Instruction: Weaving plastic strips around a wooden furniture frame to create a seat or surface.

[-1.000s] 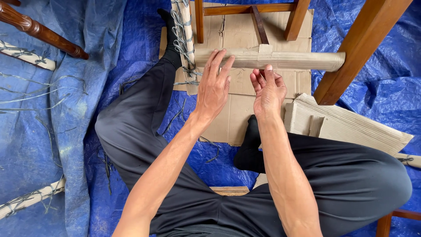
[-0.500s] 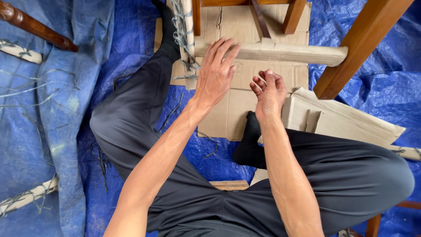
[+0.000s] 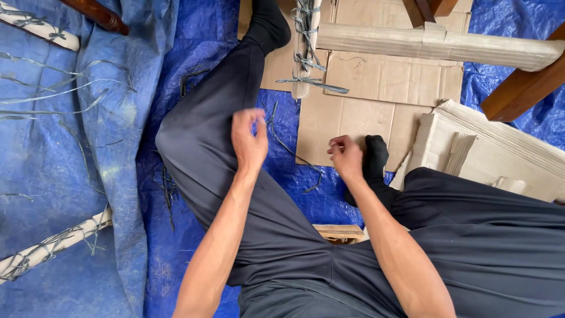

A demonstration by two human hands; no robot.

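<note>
Both hands have pulled back off the pale paper-wrapped rail toward the body since the earlier frames. Left hand (image 3: 248, 138) now hangs over the left thigh in dark trousers (image 3: 206, 153), fingers loosely curled, thumb near the fingertips; can't tell if anything thin is pinched there. Right hand (image 3: 346, 156) closed into a loose fist at the near edge of the flat brown cardboard sheet (image 3: 353, 118), knuckles touching or just above it; nothing clearly held. Black-socked foot (image 3: 375, 156) just beside the right hand, on the same cardboard edge.

Further out: pale paper-wrapped chair rail (image 3: 435, 44) lies across the top of the cardboard, well apart from both hands. A second wrapped rail bound with grey-green cord strands (image 3: 306, 53) runs down toward the blue tarp (image 3: 194, 41), loose cord ends trailing beside the left knee. Dark brown wooden chair leg (image 3: 521, 88) at right, stack of folded pale corrugated cardboard (image 3: 500, 147) below it, next to the right knee. Paler blue tarp sheet (image 3: 65, 176) on the left with scattered cord strands and another cord-wrapped pale stick (image 3: 50, 247) at lower left. Small wooden block (image 3: 338, 232) under the legs
</note>
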